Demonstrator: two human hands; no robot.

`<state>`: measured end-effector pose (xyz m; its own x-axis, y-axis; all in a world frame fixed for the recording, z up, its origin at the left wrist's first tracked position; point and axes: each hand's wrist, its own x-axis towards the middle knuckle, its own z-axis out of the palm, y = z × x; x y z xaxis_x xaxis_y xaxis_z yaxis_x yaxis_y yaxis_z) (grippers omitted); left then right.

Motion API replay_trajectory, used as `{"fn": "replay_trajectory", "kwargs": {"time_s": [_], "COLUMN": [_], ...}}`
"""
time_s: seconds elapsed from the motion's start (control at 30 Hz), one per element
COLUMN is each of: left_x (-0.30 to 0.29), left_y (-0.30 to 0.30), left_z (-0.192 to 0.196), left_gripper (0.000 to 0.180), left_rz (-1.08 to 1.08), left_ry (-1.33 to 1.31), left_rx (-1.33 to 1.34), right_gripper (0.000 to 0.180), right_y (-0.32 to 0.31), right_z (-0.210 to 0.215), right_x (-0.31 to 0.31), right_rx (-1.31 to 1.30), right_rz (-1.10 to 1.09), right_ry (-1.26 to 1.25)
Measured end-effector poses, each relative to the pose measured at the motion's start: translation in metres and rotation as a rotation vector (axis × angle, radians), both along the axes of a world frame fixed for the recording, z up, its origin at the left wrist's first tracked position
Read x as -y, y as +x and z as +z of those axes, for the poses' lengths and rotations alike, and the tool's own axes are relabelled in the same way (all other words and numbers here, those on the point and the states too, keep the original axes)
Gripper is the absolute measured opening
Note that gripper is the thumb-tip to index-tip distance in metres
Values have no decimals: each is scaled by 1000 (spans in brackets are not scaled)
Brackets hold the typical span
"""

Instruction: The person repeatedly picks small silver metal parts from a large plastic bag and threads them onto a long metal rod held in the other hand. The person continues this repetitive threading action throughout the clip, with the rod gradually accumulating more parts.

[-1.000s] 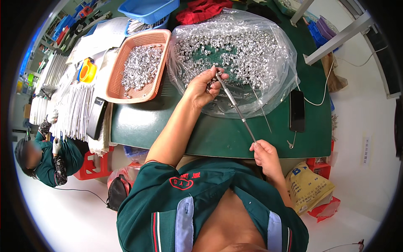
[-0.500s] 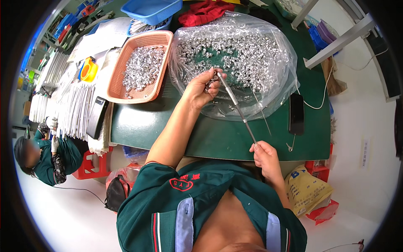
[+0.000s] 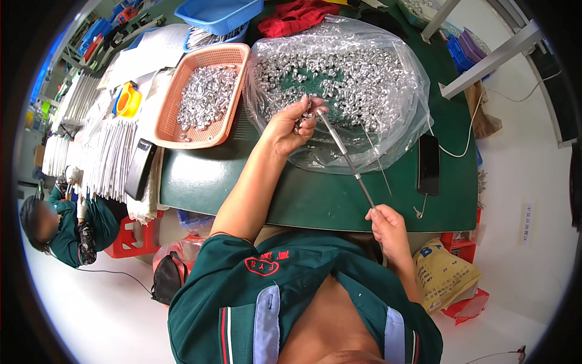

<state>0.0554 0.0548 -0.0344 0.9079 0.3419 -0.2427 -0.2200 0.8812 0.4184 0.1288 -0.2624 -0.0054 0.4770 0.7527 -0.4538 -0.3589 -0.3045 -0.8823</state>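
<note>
Over the near edge of a clear plastic bag [image 3: 418,100], my left hand [image 3: 291,126] is curled around several small shiny metal fittings. My right hand [image 3: 388,225] pinches the lower end of a slim metal rod [image 3: 345,153] with thicker, brighter sleeves along it. The rod slants up and left, and its upper tip stands close to the left fingertips; whether they touch I cannot tell. Loose silver fittings [image 3: 364,85] lie heaped on the bag. A thin wire-like rod [image 3: 377,159] lies to the right of the held rod.
An orange basket [image 3: 162,130] of similar fittings stands left of the bag. A dark phone [image 3: 428,164] lies on the green table [image 3: 327,209] at right, another [image 3: 140,170] at left by stacked white strips. A metal post [image 3: 485,64] rises at far right. A co-worker [image 3: 91,224] sits at far left.
My right hand has shifted slightly right with the rod. The rod's upper tip has moved a little down and right, away from the left fingertips. The left hand has barely moved.
</note>
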Motion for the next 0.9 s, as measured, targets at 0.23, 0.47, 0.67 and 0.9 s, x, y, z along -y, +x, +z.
{"fn": "replay_trajectory", "kwargs": {"time_s": [0.23,0.47,0.67,0.9], "left_x": [-3,-1,-1,-4], "left_y": [-2,-3,-5,-5], "left_z": [-7,1,6,2], "left_gripper": [30,25,23,26], "left_rz": [-92,-140,-120,-183], "left_ry": [127,183,279,452], "left_rx": [12,-38,-96,-140], "right_gripper": [20,19,16,17], "right_y": [3,7,10,15], "right_z": [0,-2,0,2], "right_x": [1,5,6,9], "right_rx": [34,75,300,571], "right_rz": [9,15,26,39], "right_ry": [-12,-55,-101,-105]}}
